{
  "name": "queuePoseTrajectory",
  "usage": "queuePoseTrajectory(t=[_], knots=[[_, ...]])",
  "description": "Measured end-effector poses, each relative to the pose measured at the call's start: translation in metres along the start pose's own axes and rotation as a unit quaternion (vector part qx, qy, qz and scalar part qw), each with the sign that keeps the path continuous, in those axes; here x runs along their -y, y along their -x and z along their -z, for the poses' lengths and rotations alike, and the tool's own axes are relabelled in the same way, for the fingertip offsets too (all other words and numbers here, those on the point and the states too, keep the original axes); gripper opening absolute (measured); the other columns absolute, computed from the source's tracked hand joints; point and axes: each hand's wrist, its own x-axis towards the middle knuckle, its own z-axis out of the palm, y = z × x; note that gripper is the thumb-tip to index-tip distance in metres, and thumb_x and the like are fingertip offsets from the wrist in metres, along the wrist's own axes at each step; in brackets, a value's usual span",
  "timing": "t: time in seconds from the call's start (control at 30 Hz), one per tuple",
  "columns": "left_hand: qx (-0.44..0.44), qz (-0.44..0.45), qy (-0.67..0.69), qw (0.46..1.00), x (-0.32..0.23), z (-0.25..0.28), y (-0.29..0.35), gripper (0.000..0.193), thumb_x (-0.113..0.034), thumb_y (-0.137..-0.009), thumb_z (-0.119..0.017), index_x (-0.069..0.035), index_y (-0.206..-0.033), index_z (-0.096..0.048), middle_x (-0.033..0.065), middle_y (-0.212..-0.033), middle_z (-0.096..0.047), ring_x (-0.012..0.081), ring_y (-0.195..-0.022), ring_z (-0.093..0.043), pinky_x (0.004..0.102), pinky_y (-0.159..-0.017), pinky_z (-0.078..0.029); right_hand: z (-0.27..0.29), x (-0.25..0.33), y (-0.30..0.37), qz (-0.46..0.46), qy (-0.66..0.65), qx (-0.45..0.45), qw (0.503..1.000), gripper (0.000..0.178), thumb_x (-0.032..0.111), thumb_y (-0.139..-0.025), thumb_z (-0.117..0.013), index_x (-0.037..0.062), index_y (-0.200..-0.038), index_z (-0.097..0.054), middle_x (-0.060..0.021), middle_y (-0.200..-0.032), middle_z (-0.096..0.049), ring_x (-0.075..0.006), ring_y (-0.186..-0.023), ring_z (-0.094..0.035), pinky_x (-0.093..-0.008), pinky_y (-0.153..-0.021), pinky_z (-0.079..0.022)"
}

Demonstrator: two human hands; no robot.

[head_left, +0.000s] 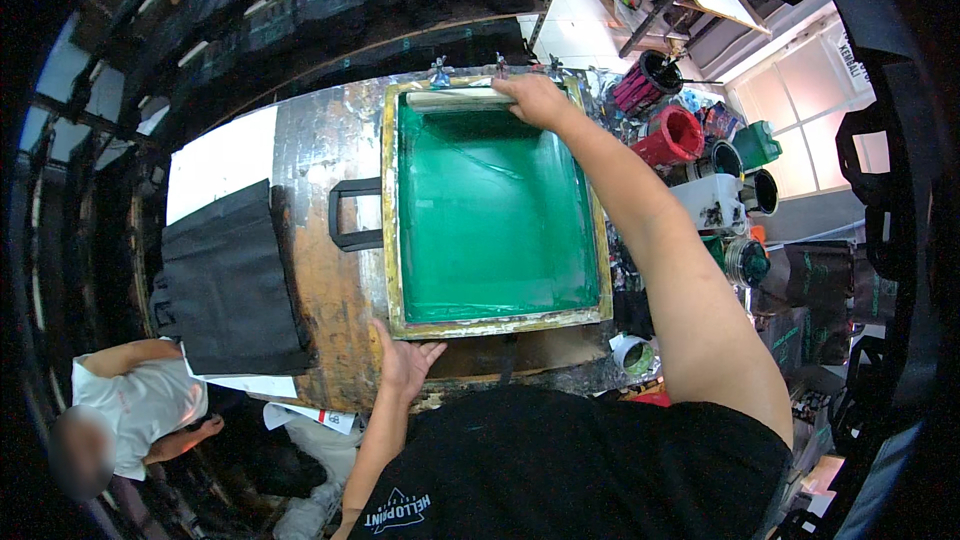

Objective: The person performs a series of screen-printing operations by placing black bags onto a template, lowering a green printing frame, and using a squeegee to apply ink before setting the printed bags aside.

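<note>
A screen-printing frame with a pale, ink-stained rim and a green mesh lies flat on the worn table. At its far end, my right hand is closed on the right part of a squeegee, which lies crosswise inside the frame. Darker green ink shows just below the squeegee. My left hand is open at the frame's near edge, thumb up and fingers spread; whether it touches the rim I cannot tell. A black bag handle sticks out from under the frame's left side; whatever lies beneath is hidden.
Black fabric bags lie on the table's left over a white sheet. Ink containers, including a red bucket and a white jug, crowd the right. Metal clamps line the far edge. Another person is at lower left.
</note>
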Motion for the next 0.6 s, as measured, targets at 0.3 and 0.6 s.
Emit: queuePoseTrajectory(t=[0.3,0.6], knots=[[-0.064,0.062,-0.049,0.995,0.007,0.024,-0.017,0.124,-0.095,-0.083,-0.022,0.005,-0.156,-0.022,0.0343,-0.152,-0.037,0.0457,-0.134,-0.050,0.0520,-0.107,-0.048,-0.020,-0.006,-0.007,-0.002,-0.008,0.006,1.000,0.047,0.014,-0.082,-0.073,0.0145,-0.126,-0.057,-0.0131,-0.106,-0.067,-0.0373,-0.103,-0.065,-0.0522,-0.085,-0.052],[-0.037,-0.280,-0.737,0.614,-0.161,-0.078,-0.081,0.051,-0.052,-0.089,-0.074,-0.001,-0.095,-0.072,0.0125,-0.073,-0.069,0.0273,-0.066,-0.066,0.0416,-0.063,-0.053,-0.014,-0.009,-0.004,-0.003,-0.024,0.003,1.000,0.053,0.011,-0.077,-0.079,0.0143,-0.126,-0.060,-0.0123,-0.115,-0.070,-0.0372,-0.108,-0.066,-0.0505,-0.088,-0.054]])
